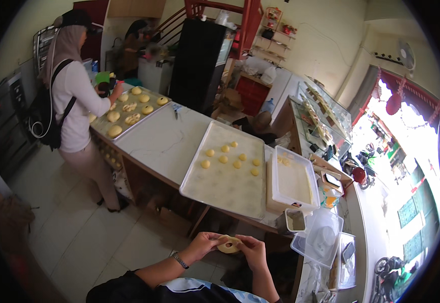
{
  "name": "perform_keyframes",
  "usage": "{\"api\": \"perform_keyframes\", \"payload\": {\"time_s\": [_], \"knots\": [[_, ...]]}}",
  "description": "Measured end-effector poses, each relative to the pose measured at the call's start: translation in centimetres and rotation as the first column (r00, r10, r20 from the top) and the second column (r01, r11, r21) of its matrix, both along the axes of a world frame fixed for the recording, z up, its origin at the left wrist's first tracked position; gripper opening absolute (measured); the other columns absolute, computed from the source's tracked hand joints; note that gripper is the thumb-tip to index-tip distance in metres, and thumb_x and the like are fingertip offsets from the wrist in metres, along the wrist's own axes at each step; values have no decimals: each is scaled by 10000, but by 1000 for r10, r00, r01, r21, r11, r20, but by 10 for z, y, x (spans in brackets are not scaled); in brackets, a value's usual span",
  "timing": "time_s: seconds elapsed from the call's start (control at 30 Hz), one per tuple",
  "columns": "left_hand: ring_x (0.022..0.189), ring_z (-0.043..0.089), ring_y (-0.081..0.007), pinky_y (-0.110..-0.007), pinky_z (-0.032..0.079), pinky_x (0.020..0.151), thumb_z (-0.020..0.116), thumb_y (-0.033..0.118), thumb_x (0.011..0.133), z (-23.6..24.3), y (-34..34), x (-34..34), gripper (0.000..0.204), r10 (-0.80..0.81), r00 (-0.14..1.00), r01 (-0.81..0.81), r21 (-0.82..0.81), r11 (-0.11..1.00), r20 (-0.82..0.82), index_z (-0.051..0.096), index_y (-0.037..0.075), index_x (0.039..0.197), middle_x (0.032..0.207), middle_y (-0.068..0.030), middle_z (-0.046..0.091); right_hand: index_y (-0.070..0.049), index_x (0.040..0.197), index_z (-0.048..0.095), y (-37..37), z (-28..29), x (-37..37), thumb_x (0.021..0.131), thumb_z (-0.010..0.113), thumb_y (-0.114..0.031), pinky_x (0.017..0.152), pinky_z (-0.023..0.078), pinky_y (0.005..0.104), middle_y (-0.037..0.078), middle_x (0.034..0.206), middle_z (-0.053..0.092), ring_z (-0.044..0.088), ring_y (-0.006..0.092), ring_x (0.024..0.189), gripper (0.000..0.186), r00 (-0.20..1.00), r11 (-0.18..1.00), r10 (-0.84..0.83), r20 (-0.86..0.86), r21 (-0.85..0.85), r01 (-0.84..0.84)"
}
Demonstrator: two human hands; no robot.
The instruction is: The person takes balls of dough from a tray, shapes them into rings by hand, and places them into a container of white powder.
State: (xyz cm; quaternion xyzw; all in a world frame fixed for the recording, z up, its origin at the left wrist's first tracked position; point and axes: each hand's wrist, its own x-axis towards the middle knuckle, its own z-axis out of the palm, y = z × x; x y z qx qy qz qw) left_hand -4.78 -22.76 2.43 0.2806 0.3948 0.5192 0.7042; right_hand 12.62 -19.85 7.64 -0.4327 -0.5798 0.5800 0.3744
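Observation:
A flattened round of pale dough with a small dark brown patch at its middle is held up between my two hands. The fingers of my left hand pinch its left rim. Its right rim is gripped by my right hand. I cannot tell whether the dark patch is a filling or a hole. Beyond my hands, on the table, lies a large lined baking tray with several small yellow dough balls toward its far half.
Right of the tray stands a white plastic tub, with a small metal container and clear plastic lids nearer me. At the far left, another person works over a second tray of larger dough pieces. Glass display cases stand at right.

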Motion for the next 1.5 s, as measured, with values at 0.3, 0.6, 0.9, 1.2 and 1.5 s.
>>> {"api": "perform_keyframes", "payload": {"time_s": [0.3, 0.6, 0.9, 1.2, 1.5], "knots": [[734, 605, -92, -198, 485, 660, 665, 197, 796, 27, -45, 23, 240, 223, 975, -223, 25, 975, 2, 647, -5, 925, 829, -42, 646, 64, 997, 608, -20, 19, 11, 766, 614, 3, 785, 467, 255, 98, 945, 632, 596, 127, 847, 239, 995, 995, 100, -26, -25, -101], [724, 633, -133, -236, 526, 648, 662, 180, 797, 33, -41, 80, 212, 221, 975, -221, 29, 975, 18, 646, -13, 881, 811, -74, 650, 33, 1053, 604, -22, 20, 71, 783, 589, -1, 760, 453, 227, 72, 935, 628, 576, 103, 855, 272, 993, 993, 116, -10, 10, -116], [719, 627, -128, -244, 519, 636, 643, 192, 814, 43, -15, 92, 230, 120, 989, -118, 34, 992, -85, 641, -19, 906, 813, -65, 647, 35, 1073, 592, -3, 23, 91, 789, 581, -4, 780, 454, 221, 77, 966, 609, 582, 118, 870, 287, 981, 984, 138, -137, -93, -152], [727, 628, -132, -254, 519, 652, 657, 202, 803, 29, 57, 62, 241, 33, 997, -37, -55, 998, -75, 644, -23, 887, 818, -84, 647, 45, 1044, 605, 64, 5, 68, 798, 596, -41, 789, 454, 248, 92, 954, 612, 573, 131, 868, 260, 989, 984, 132, -63, -114, -138], [697, 625, -131, -236, 511, 635, 666, 226, 798, 24, 178, -19, 269, -45, 995, 37, -85, 996, -85, 646, -34, 865, 788, -89, 643, 83, 1113, 536, 174, -4, -13, 796, 585, -10, 814, 455, 260, 106, 911, 626, 593, 149, 879, 335, 989, 985, 50, -139, -157, -72]]}}
